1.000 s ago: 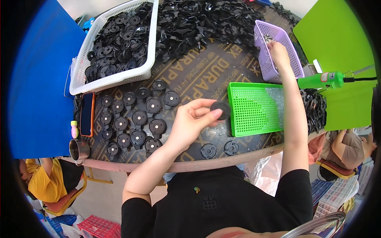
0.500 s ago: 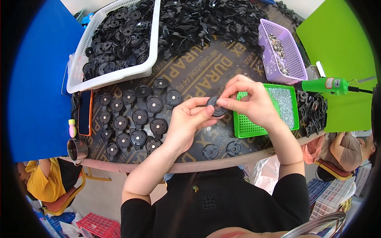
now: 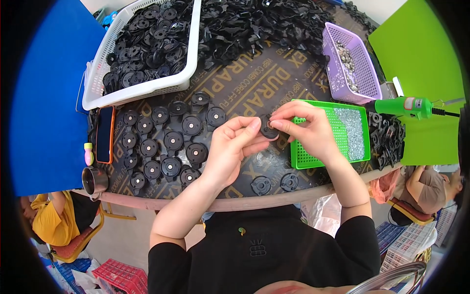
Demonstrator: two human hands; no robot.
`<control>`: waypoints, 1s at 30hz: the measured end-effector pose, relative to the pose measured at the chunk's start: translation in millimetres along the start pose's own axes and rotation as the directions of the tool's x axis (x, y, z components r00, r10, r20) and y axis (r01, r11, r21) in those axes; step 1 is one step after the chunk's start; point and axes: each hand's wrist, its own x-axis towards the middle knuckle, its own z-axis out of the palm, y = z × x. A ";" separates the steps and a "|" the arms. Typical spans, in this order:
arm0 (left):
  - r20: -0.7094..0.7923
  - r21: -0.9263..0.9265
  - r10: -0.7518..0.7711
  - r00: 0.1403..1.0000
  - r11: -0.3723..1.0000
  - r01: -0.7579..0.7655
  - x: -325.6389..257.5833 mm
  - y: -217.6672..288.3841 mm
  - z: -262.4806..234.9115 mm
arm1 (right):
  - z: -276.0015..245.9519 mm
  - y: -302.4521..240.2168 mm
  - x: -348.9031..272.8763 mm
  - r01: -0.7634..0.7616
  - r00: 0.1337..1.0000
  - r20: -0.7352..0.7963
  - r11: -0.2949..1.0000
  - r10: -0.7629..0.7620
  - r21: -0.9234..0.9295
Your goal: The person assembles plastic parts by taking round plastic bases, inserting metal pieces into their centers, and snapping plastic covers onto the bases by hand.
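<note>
My left hand [image 3: 236, 145] pinches a round black plastic disc [image 3: 268, 131] by its edge, thumb on top, above the table. At the disc's middle, my right hand [image 3: 309, 128] has thumb and forefinger closed together. A small coppery spot shows by those fingertips; whether they grip a separate piece is too small to tell. Left of my hands, several black round parts [image 3: 173, 140] with pale metal centres lie in rows. Two black discs with open centres, one of them a ring-shaped disc [image 3: 261, 185], lie near the table's front edge.
A white basket [image 3: 192, 59] of black discs stands back left, beside a heap of black parts [image 3: 254, 29]. At right are a green tray [image 3: 364, 132] of small silvery pieces, a purple basket [image 3: 360, 95] and a green electric screwdriver [image 3: 404, 106]. A phone [image 3: 105, 134] and metal cup [image 3: 95, 181] sit left.
The disc has tilted between my hands. My right fingertips have shifted slightly over its middle, with the coppery spot now showing. The whole view has moved a little.
</note>
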 end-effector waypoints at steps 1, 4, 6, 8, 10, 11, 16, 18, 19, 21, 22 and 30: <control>0.002 0.000 -0.001 1.000 1.000 0.001 0.3 -0.4 0.2 | -0.4 2.4 -0.8 0.219 0.974 -0.018 0.966 -0.224 -0.136; -0.012 0.041 0.048 0.999 0.998 -0.048 -0.5 -1.8 -1.3 | -2.0 -2.8 -2.8 0.304 0.951 0.034 0.912 -0.306 -0.276; 0.000 0.051 0.072 0.997 0.996 -0.072 -1.2 -1.4 -0.5 | -3.9 -5.4 -2.2 0.337 0.940 0.056 0.885 -0.337 -0.321; 0.005 0.058 0.075 0.997 0.996 -0.075 -1.0 -2.1 -2.0 | -4.6 -5.7 -2.1 0.369 0.927 0.081 0.855 -0.366 -0.364; 0.007 0.064 0.078 0.997 0.995 -0.079 -1.1 -2.3 -2.8 | -4.4 -5.3 -2.2 0.377 0.925 0.091 0.854 -0.369 -0.360; 0.010 0.069 0.079 0.997 0.994 -0.079 -1.0 -2.0 -2.3 | -4.1 -5.8 -2.7 0.376 0.925 0.091 0.854 -0.369 -0.360; 0.001 0.099 0.073 0.997 0.992 -0.073 0.0 -2.8 -2.3 | -2.4 -3.7 -3.4 0.450 0.876 0.105 0.719 -0.472 -0.530; 0.006 0.017 0.051 0.999 0.999 -0.051 1.3 -4.4 -4.0 | 0.4 -1.6 -3.4 0.473 0.851 0.087 0.682 -0.518 -0.557; 0.007 0.017 0.051 0.999 0.999 -0.051 1.8 -4.7 -4.0 | 1.9 -1.5 -3.8 0.492 0.823 0.071 0.645 -0.564 -0.585; 0.011 -0.056 -0.004 1.000 0.998 0.005 2.2 -5.0 -4.8 | 6.4 -2.7 -6.3 0.476 0.825 0.062 0.632 -0.562 -0.612; 0.010 -0.056 -0.004 1.000 0.998 0.004 2.2 -5.8 -5.3 | 7.6 -3.4 -7.5 0.457 0.828 0.051 0.618 -0.559 -0.640; 0.023 -0.018 -0.006 1.000 1.000 0.006 -0.9 -2.3 -1.5 | -46.8 -34.9 -0.1 0.122 0.740 -0.264 0.510 -0.619 -0.851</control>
